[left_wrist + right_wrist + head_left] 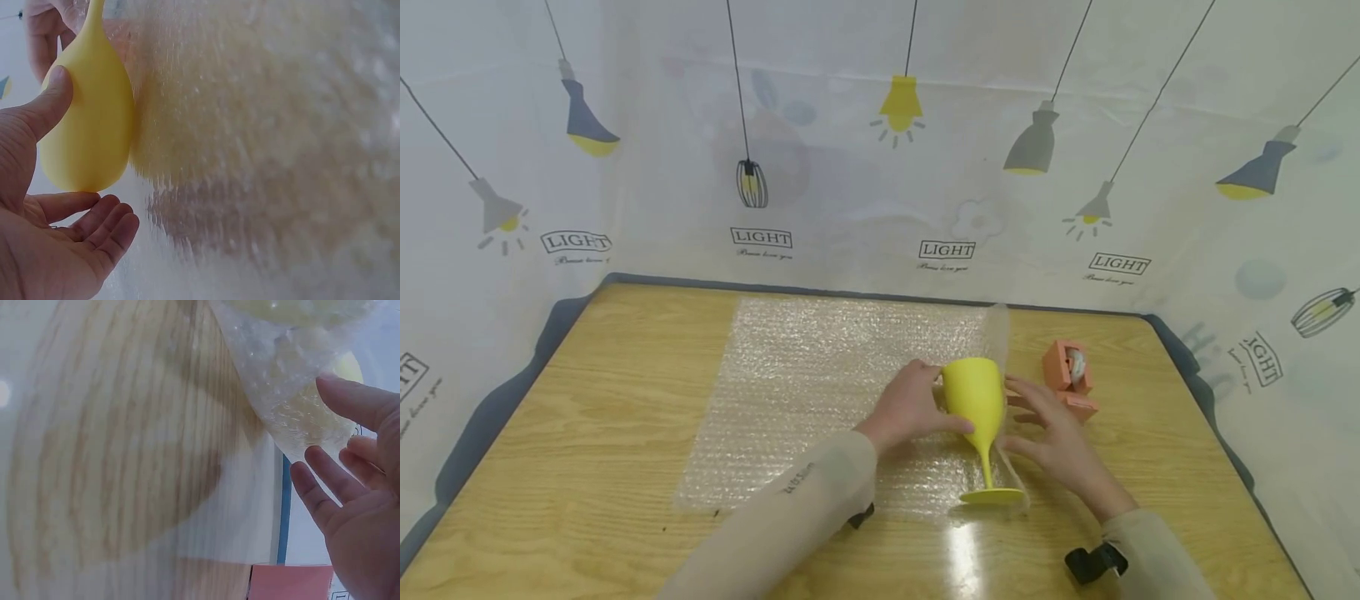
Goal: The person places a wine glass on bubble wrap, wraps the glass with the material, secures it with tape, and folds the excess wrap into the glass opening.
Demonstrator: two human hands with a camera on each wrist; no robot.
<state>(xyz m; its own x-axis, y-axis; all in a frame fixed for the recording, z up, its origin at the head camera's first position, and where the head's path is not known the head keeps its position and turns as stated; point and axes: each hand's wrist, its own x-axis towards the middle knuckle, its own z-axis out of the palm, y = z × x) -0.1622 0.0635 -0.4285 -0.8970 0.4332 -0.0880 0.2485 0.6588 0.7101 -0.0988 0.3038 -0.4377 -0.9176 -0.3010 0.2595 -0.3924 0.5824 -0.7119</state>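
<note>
A yellow goblet [973, 396] lies on its side on a sheet of bubble wrap [805, 392], its rim toward the back and its round foot toward the front. My left hand [912, 406] holds the bowl, the thumb on its side and the index finger at the rim, as the left wrist view shows. The other left fingers extend loosely past the rim. My right hand [1056, 437] is at the right edge of the wrap, which is raised beside the goblet. In the right wrist view its spread thumb and fingers are right at the raised wrap.
A coral-coloured tape dispenser [1058, 367] with a roll of tape stands behind my right hand, a small coral block [1078, 407] in front of it. The wooden table [587, 417] ends at a curtain [850, 167] printed with lamps.
</note>
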